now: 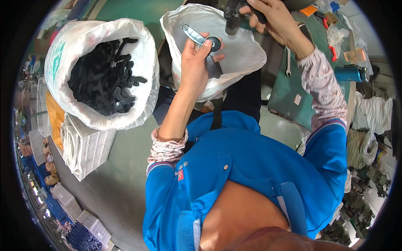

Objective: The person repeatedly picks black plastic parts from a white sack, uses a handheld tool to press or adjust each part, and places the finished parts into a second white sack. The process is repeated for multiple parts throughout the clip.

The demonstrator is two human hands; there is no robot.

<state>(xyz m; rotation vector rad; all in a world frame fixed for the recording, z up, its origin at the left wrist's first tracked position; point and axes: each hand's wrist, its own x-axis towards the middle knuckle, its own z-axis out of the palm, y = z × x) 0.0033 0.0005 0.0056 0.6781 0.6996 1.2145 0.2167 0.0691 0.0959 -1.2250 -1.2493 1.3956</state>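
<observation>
Two white bags are seen: one at ten o'clock (100, 71), filled with black parts (104, 77) too many and too tangled to be counted, and a second bag (234, 54) at twelve o'clock, just behind the hands. One bracket (203, 38) is held, a flat silver strip with a black round wheel at one end. It is pinched by the left hand (194, 62), which is raised just above centre toward twelve o'clock; the fingers are curled closed around the wheel end, with the thumb pressed against the wheel's edge, so the grip is narrow and tight rather than spread. The bracket's long axis is set diagonally, with the silver end pointed toward ten o'clock and the wheel end toward four o'clock; a hole is visible at the silver tip. One dark tool (233, 19) is gripped by the right hand (272, 19) at one o'clock, the fingers wrapped shut around its handle; its black barrel is pointed downward, toward six o'clock, just beside and above the wheel, apart from it. On the green bench (289, 96) at three o'clock, one wrench (288, 62) and one blue cylinder (351, 74) are laid. One white crate (86, 148) is stood beneath the full bag at eight o'clock.
</observation>
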